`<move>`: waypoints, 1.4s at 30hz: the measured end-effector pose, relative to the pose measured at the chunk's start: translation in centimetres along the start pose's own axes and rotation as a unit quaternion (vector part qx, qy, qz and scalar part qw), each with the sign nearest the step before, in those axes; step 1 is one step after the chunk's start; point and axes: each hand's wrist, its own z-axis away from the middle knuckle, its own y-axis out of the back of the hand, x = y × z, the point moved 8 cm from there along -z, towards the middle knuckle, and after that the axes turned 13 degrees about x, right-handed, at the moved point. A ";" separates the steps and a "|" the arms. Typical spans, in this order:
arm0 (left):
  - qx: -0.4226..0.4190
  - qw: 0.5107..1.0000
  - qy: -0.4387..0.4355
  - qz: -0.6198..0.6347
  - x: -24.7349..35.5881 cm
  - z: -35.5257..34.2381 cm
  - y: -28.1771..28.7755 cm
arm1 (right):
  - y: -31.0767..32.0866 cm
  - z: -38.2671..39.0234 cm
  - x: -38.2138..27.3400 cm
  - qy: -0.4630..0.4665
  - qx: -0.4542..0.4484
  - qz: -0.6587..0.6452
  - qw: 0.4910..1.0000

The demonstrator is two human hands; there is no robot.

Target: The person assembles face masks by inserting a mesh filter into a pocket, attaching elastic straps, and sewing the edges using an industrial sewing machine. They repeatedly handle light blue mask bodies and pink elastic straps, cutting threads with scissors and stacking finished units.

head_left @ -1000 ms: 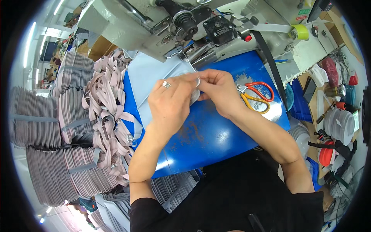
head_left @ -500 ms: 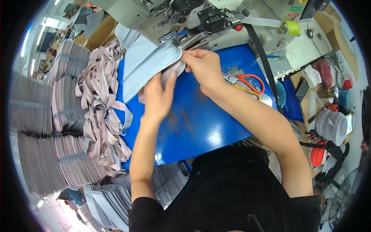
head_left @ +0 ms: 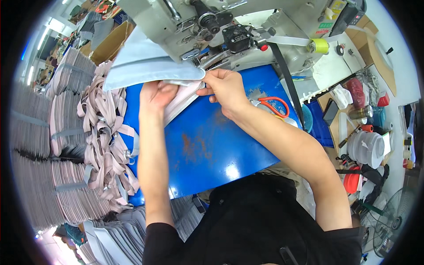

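Observation:
A light blue fabric panel (head_left: 145, 66) with a stitched edge lies before the sewing machine (head_left: 207, 22), its right end close to the machine's arm. My right hand (head_left: 227, 90) is closed in a pinch on the panel's right corner, thumb and forefinger at the edge. Below the panel, pinkish layered fabric (head_left: 183, 97) slants down to the left between my hands. My left hand (head_left: 157, 95) is under the panel's lower edge, palm turned up beside the pinkish layers. The panel hides its fingertips.
Orange-handled scissors (head_left: 274, 106) lie on the blue table (head_left: 207, 150), right of my right hand. Pinkish straps (head_left: 106, 141) heap at its left edge, beside bundled fabric stacks (head_left: 33, 185). A yellow tape roll (head_left: 319, 46) sits on the machine. Tools and spools (head_left: 365, 148) crowd the right.
The light blue panel has swung and spread to the left. My left hand has moved left, off the pinkish layers, and turned palm up; my right hand still pinches the corner.

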 end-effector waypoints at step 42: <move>-0.284 -0.224 -0.373 -0.854 -4.6 13.3 -15.2 | 0.5 0.7 0.9 -0.021 -0.080 -0.020 0.996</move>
